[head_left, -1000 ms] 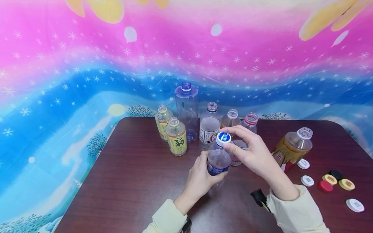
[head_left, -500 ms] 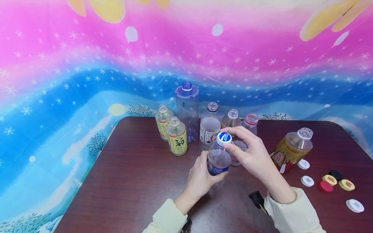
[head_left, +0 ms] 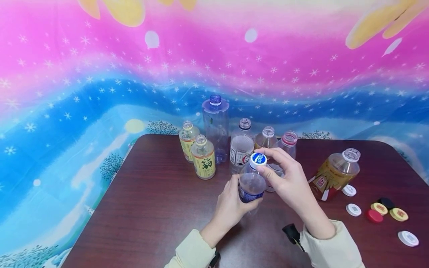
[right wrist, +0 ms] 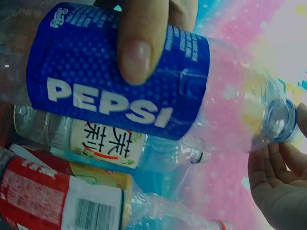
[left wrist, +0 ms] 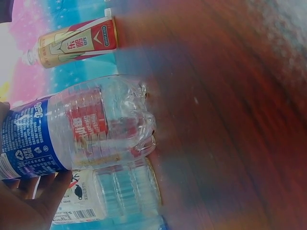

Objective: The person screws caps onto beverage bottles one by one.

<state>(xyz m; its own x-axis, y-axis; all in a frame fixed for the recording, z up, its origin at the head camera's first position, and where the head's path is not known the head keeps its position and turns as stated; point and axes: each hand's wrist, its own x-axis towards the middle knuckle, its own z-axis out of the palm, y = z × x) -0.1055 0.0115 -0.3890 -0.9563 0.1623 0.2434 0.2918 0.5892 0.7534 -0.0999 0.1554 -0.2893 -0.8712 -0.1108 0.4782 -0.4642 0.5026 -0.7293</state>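
My left hand [head_left: 228, 204] grips a clear plastic Pepsi bottle [head_left: 252, 181] round its blue label, with the thumb across the front in the right wrist view. The bottle stands nearly upright in the head view. At its mouth is a white bottle cap [head_left: 258, 160] with a blue printed top. My right hand [head_left: 291, 180] pinches this cap between thumb and fingers, the other fingers bent behind it. In the right wrist view, the clear neck [right wrist: 280, 120] shows a blue ring, and the fingers [right wrist: 273, 167] lie around the mouth.
Behind the hands stand uncapped bottles: two yellow-labelled ones [head_left: 203, 160], a tall purple-tinted one [head_left: 215, 123], a white-labelled one [head_left: 242, 145] and a red-necked one [head_left: 289, 139]. A gold-labelled bottle [head_left: 335, 171] stands right, near several loose caps [head_left: 374, 216]. A patterned cloth [head_left: 100, 93] hangs behind the table [head_left: 144, 208].
My right wrist has swung slightly left and down while the fingers stay at the cap, uncovering more of the gold-labelled bottle. The left hand and the Pepsi bottle have barely moved.
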